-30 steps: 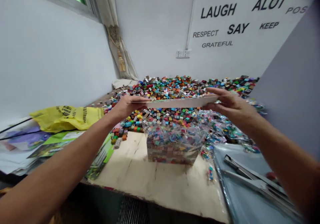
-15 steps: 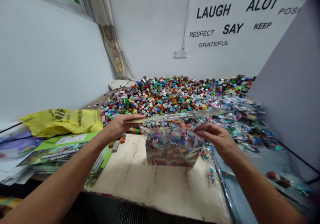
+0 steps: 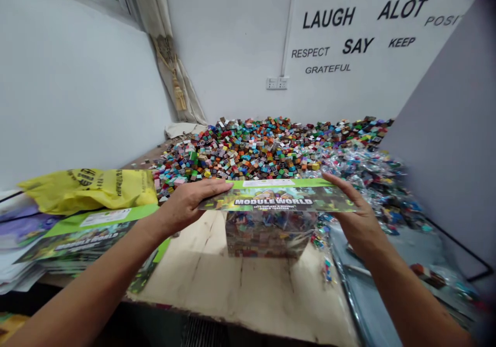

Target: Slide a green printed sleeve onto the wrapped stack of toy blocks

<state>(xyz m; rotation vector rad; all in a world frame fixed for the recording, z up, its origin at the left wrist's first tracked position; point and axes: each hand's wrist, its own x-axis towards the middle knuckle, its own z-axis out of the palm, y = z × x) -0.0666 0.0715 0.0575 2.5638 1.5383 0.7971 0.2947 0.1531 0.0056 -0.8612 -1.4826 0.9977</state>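
Between my two hands is a printed "MODULE WORLD" card, green along its top edge. My left hand grips its left end, and my right hand grips the right end with the thumb and fingers. Behind and below the card stands a clear plastic bag packed with small coloured pieces over a layer of brick-like blocks. The card hides the top of this bag. A few small coloured pieces lie just right of it.
A big heap of coloured blocks covers the back of the wooden table. Small filled plastic bags pile up at the right, above flat grey plastic. Left are stacked printed cards and a yellow bag.
The card, seen nearly edge-on before, is now tilted with its printed face towards me. My right hand has come up from beside the clear bag onto the card's right end.
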